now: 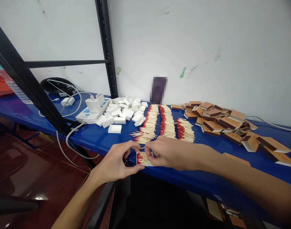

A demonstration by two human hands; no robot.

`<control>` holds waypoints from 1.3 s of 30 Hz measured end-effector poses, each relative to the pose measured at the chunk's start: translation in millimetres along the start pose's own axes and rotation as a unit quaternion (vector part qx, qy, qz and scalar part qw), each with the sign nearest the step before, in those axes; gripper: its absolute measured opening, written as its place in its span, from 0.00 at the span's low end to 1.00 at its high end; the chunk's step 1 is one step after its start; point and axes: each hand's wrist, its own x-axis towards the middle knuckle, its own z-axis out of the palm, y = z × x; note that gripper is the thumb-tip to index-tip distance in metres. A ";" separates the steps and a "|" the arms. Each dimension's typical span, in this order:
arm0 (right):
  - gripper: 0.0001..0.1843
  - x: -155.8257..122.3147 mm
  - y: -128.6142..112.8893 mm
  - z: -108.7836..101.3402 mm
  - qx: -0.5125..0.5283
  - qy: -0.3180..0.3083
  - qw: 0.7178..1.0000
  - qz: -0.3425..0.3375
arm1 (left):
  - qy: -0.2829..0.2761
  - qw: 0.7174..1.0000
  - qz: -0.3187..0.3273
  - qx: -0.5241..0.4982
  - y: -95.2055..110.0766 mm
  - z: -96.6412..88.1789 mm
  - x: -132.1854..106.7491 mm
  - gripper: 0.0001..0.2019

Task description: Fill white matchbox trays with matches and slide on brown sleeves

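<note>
A small white matchbox tray (143, 158) filled with red-tipped matches sits at the near edge of the blue table (93, 136), held between both hands. My left hand (119, 162) grips its left end with thumb and fingers curled. My right hand (168, 152) pinches its right side and top, fingers closed over the matches. Just behind them lie rows of loose red-tipped matches (159, 122).
A pile of empty white inner trays (124, 113) lies at the left, beside a white power strip (90, 111) with cables. Brown matchbox sleeves (221, 122) are heaped at the right. A black rack post (107, 47) stands against the white wall.
</note>
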 end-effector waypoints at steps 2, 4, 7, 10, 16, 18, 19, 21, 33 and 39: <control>0.05 0.4 -1.7 1.6 0.008 -0.005 1.000 0.005 | 0.000 1.000 0.008 0.011 -0.2 -0.2 0.0 0.15; 0.04 0.7 -2.6 2.3 0.021 -0.005 1.000 0.005 | 0.001 1.000 0.018 0.017 -0.5 -0.4 0.3 0.14; 0.05 1.0 -3.4 3.2 0.019 0.012 1.000 -0.004 | 0.005 0.999 0.025 0.019 -0.9 -0.5 1.0 0.13; 0.05 0.7 -4.3 4.1 0.020 0.018 1.000 -0.008 | 0.003 0.999 0.033 0.018 -0.6 -0.6 1.6 0.13; 0.07 -6.9 -1.0 0.0 0.024 0.048 0.999 0.011 | -0.025 0.998 0.056 0.004 0.9 -2.4 2.2 0.12; 0.08 -12.8 5.1 -2.0 -0.004 0.071 0.997 0.035 | -0.040 0.997 0.068 0.009 0.9 -2.8 1.7 0.11; 0.08 -16.3 9.1 -2.4 -0.017 0.084 0.995 0.048 | -0.046 0.996 0.074 0.012 0.8 -2.7 1.4 0.11; 0.08 -24.4 17.8 -1.0 -0.026 0.111 0.991 0.072 | -0.053 0.995 0.083 0.014 0.8 -2.0 0.5 0.11; 0.13 -71.0 44.0 44.3 -0.097 0.229 0.969 -0.012 | -0.068 0.965 0.161 0.197 19.6 17.9 20.5 0.13; 0.10 -66.5 59.2 48.0 -0.067 0.207 0.975 0.051 | -0.042 0.958 0.178 0.218 23.2 28.8 22.3 0.12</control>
